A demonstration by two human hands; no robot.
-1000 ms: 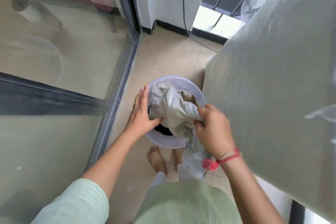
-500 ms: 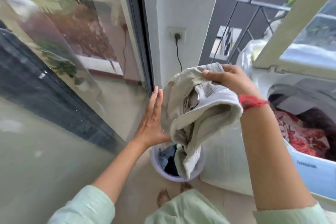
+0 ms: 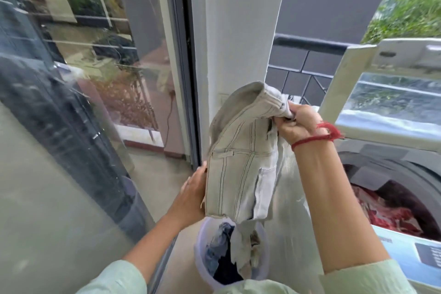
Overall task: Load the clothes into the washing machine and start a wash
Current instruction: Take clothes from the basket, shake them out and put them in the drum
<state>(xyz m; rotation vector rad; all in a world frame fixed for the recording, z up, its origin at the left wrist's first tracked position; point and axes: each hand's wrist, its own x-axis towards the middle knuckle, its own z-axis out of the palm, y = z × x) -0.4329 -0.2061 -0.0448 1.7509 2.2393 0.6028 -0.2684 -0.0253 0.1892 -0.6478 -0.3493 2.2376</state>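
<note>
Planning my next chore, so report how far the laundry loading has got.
Done: the washer lid is up and red clothes lie in the drum. In hand: the right hand grips a pale garment, the left hand touches its side. Left: dark clothes in the basin, closing the lid, starting the wash.

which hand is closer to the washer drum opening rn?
Right. The right hand grips the pale garment up and left of the open drum; the left hand is at its lower edge, farther left.

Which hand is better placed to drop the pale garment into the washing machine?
Likely right: the right hand grips the garment beside the open washing machine; the left hand touches the garment's far edge.
</note>
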